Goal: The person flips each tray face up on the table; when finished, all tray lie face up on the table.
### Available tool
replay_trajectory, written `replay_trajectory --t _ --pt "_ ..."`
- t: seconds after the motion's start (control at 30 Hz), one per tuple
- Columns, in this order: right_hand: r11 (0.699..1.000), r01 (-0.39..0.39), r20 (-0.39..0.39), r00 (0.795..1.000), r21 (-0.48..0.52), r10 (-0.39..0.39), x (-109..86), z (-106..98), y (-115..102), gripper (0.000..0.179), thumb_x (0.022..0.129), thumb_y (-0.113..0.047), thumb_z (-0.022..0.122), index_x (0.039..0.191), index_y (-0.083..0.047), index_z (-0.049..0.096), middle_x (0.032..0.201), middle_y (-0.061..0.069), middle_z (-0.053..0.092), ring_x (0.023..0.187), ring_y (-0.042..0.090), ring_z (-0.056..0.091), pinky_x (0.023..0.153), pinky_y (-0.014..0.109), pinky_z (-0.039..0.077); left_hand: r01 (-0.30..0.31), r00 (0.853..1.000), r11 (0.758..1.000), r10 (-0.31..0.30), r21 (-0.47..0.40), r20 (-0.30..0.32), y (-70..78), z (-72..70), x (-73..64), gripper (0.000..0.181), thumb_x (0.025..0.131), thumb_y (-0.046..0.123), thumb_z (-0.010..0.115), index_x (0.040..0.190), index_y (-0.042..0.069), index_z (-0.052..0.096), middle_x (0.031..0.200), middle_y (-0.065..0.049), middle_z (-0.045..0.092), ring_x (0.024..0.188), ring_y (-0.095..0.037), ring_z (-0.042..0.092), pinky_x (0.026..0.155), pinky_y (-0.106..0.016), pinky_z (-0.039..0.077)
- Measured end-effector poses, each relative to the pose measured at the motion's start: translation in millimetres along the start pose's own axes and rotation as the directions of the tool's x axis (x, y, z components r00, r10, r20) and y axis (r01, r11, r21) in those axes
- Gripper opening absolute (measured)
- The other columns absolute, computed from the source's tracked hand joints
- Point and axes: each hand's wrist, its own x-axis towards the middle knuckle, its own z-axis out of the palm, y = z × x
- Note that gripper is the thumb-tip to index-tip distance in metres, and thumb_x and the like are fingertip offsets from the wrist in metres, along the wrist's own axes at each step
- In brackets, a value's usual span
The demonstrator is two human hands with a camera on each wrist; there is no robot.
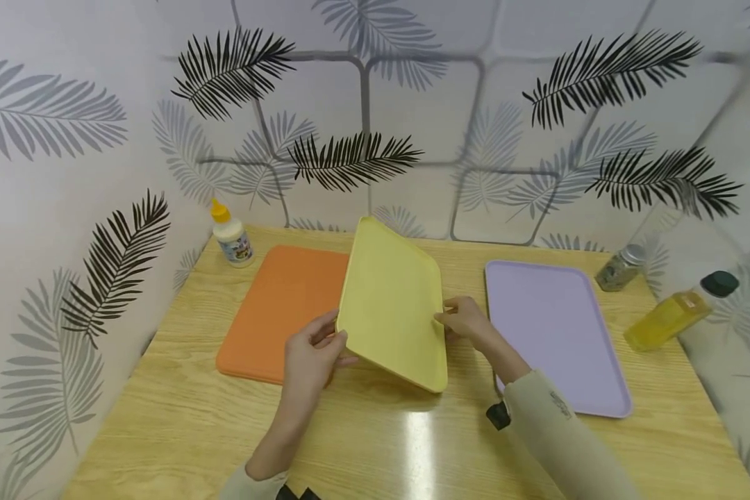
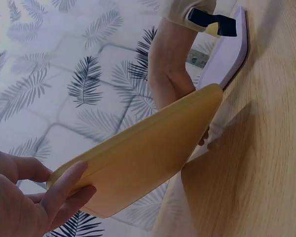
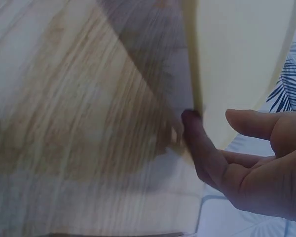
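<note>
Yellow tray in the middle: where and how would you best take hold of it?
I'd probably grip the yellow tray by opposite side rims, one hand from each side, thumb over the face and fingers behind. It is wide and thin, and its tilt lifts the left side off the table, leaving finger room underneath. The left hand pinches that side at its nearer corner.

"Describe the look."
"Plain yellow tray [image 1: 394, 312], rectangular, with rounded corners and a low raised rim."
"Lying flat?"
"No, tilted, held at opposite sides in both hands [image 1: 312, 357], higher on the left, showing the inner face in the head view."
"Touching the bench [image 1: 362, 444]?"
"Hard to tell; close at the right edge."
</note>
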Motion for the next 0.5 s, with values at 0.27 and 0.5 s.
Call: replay_trajectory --t 0.27,0.5 --pt "0.971 -0.040 0.084 0.996 0.235 0.020 -2.1 -14.3 16.9 0.061 0.087 0.005 0.065 0.140 0.014 0.036 0.115 0.027 0.058 0.077 0.021 0.069 0.073 0.040 0.058 0.058 0.996 0.993 -0.052 -0.098 0.066 -5.4 -12.8 12.6 0.043 0.094 0.001 0.059 0.136 0.000 0.051 0.126 -0.023 0.049 0.106 -0.034 0.057 0.074 -0.043 0.058" --pt "0.920 -0.088 0.144 0.989 0.382 0.035 -9.7 -23.5 27.4 0.060 0.088 0.002 0.065 0.142 0.007 0.038 0.106 0.018 0.066 0.081 0.021 0.070 0.069 0.031 0.059 0.150 0.971 0.980 -0.121 -0.134 0.205 -10.0 -29.2 36.0 0.038 0.099 0.014 0.055 0.136 0.006 0.053 0.125 -0.020 0.056 0.082 -0.023 0.068 0.067 -0.039 0.059"
